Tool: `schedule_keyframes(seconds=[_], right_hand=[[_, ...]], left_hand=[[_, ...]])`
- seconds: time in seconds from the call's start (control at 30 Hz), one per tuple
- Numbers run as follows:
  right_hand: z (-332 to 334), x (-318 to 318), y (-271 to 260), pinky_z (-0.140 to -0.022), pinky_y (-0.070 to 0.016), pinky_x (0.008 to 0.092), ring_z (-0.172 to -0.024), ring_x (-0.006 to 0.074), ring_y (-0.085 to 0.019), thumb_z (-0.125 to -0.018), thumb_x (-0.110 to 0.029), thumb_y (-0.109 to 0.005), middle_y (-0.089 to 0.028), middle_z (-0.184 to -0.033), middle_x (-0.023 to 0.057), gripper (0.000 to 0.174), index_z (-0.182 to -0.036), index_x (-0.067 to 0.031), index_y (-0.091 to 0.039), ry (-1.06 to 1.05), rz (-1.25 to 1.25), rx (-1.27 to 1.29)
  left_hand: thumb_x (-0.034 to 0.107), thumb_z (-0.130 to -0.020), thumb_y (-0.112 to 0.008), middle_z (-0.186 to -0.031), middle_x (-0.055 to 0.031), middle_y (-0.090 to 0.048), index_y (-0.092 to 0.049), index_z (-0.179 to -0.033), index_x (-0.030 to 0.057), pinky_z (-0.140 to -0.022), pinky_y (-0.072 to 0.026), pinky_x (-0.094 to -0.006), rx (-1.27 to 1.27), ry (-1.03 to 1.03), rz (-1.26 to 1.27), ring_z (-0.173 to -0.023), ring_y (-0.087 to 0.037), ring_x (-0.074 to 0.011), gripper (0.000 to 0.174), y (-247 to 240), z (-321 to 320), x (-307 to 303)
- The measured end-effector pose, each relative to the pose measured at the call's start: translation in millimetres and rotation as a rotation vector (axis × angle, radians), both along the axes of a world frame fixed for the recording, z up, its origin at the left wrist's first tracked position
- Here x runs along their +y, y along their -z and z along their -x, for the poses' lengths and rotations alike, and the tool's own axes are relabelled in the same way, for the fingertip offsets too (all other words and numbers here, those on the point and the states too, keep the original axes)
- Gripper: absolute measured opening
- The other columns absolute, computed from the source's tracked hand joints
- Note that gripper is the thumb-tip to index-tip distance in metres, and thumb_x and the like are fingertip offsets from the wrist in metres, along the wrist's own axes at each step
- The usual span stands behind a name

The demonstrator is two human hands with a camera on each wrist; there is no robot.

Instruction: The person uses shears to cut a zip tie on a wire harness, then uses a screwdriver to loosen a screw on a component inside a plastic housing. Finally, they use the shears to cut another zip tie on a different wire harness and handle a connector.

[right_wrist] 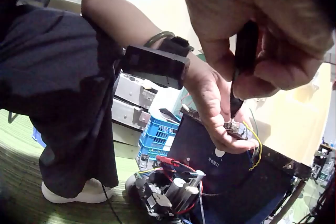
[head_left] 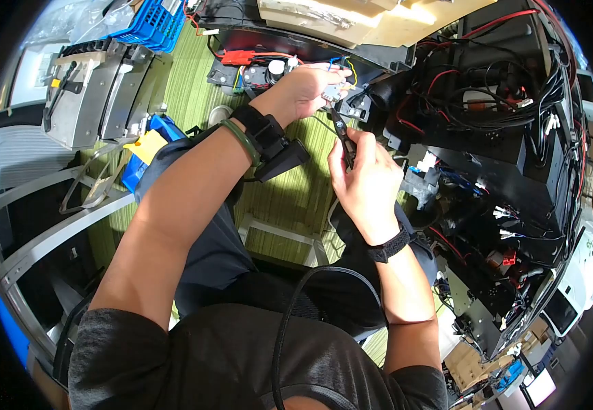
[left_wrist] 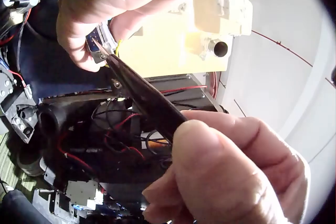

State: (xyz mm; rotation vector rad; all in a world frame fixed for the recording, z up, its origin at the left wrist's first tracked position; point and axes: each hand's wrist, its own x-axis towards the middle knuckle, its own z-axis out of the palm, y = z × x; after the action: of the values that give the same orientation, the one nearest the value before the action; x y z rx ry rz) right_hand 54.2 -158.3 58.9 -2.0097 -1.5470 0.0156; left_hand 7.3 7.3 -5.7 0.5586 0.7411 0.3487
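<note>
My left hand [head_left: 304, 90] holds a small metal-framed connector [right_wrist: 239, 130] with a blue face between thumb and fingers. From it hangs a thin yellow wire [right_wrist: 258, 155]. Black pointed tweezers [left_wrist: 140, 94] are pinched between the thumb and fingers of my right hand [head_left: 371, 179]. In the left wrist view their tips overlap the connector's face and edge. The right palm hides the back end of the tweezers in the right wrist view.
Below the hands sits a small assembly with white cylinders [right_wrist: 178, 188] and a red plug [head_left: 238, 57]. A large dark chassis [head_left: 481, 130] with bundled cables stands to the right. At the upper left are a blue basket [head_left: 147, 29] and metal boxes [head_left: 84, 102].
</note>
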Motion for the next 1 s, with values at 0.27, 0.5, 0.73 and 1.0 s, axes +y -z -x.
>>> schedule_keyframes(seconds=[0.27,0.5,0.73,1.0], right_hand=[[1,0,-2,-0.056,-0.0487,0.0323,-0.060,0.0234,-0.061,-0.078,-0.012,-0.064,-0.061,-0.070,0.0099,0.017,-0.087,-0.0016,-0.054,0.015,0.032,0.009],[1,0,-3,-0.055,-0.0486,0.0327,-0.060,0.0234,-0.061,-0.078,-0.013,-0.065,-0.060,-0.069,0.0096,0.019,-0.089,-0.0013,-0.055,0.022,0.014,-0.003],[0,0,-3,-0.055,-0.0487,0.0326,-0.059,0.0233,-0.060,-0.077,-0.013,-0.065,-0.059,-0.067,0.0091,0.019,-0.088,-0.0013,-0.055,0.017,0.022,-0.005],[-1,0,-5,-0.055,-0.0481,0.0327,-0.058,0.0233,-0.060,-0.077,-0.013,-0.065,-0.058,-0.065,0.0087,0.018,-0.087,-0.0018,-0.054,0.025,0.037,-0.019]], left_hand=[[0.004,-0.091,-0.051,-0.100,-0.0148,-0.056,-0.049,-0.114,-0.0104,-0.087,-0.0505,-0.0346,0.061,0.026,-0.004,-0.091,-0.060,-0.0235,0.028,-11,-1,-2],[0.004,-0.091,-0.051,-0.101,-0.0157,-0.056,-0.050,-0.112,-0.0105,-0.087,-0.0506,-0.0342,-0.042,0.038,0.019,-0.091,-0.060,-0.0234,0.026,2,2,1],[0.008,-0.090,-0.054,-0.101,-0.0101,-0.061,-0.056,-0.112,-0.0046,-0.080,-0.0504,-0.0271,0.013,0.073,-0.015,-0.087,-0.061,-0.0170,0.025,4,2,4],[0.013,-0.089,-0.058,-0.102,-0.0038,-0.065,-0.061,-0.110,0.0028,-0.072,-0.0494,-0.0219,0.105,0.171,-0.104,-0.083,-0.061,-0.0101,0.024,9,6,9]])
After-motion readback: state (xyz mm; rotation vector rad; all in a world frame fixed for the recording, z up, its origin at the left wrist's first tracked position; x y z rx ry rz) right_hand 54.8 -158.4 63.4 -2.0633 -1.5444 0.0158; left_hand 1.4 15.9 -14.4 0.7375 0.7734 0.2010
